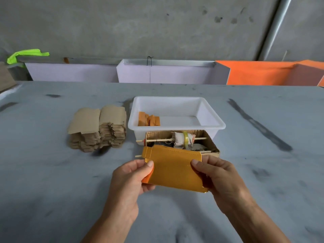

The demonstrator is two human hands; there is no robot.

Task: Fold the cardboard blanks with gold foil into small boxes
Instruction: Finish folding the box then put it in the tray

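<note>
Cardboard holder (211,144) front and blank (175,170) side edges, behind blank and thumbs respectively.

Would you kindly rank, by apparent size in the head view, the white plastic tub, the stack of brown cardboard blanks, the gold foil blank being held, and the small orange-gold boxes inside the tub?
1. White plastic tub
2-3. Stack of brown cardboard blanks and gold foil blank: look alike; the blank is nearer the camera.
4. Small orange-gold boxes

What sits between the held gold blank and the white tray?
In the head view, an open cardboard box of sticks and tape lies between the gold blank and the white tray.
</note>
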